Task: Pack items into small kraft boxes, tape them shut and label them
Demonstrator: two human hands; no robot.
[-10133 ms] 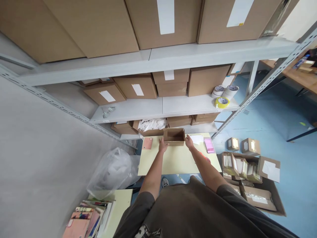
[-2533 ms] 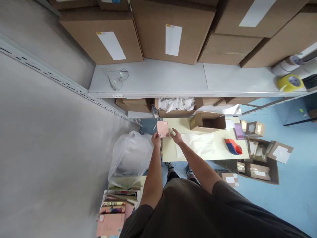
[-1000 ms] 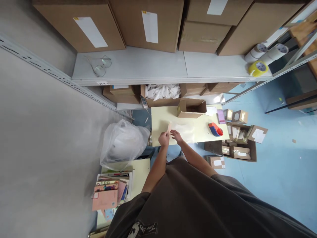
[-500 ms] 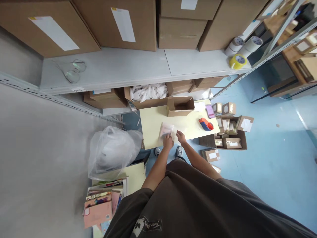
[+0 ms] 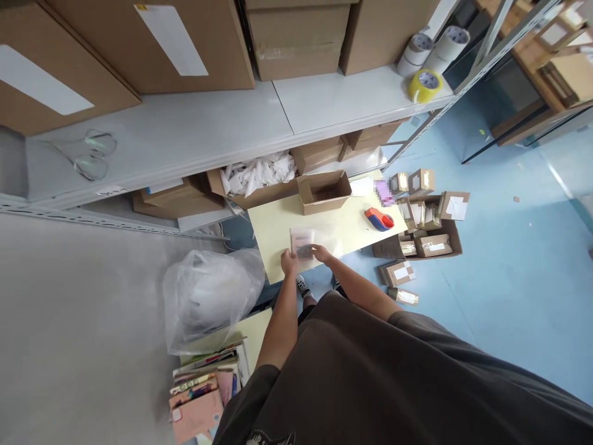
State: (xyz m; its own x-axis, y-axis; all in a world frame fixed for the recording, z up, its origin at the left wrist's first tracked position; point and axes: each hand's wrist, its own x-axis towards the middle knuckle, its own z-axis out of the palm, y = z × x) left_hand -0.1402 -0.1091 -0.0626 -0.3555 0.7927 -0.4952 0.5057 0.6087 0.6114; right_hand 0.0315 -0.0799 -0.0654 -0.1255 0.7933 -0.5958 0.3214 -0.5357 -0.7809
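From the head view, a thin clear plastic sleeve (image 5: 302,243) around a pinkish card, probably light, floppy and slippery and best held by its edges, lies over the pale yellow table (image 5: 273,238), narrowly pinched by the left hand (image 5: 290,263), while the right hand (image 5: 320,253) is just beside it, its grip too small to tell.

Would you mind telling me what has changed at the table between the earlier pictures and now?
The pink card, earlier held up in the left hand, now appears to be inside a clear plastic bag, held by the left hand and right hand. The open cardboard box and red-and-blue dispenser remain on the table.
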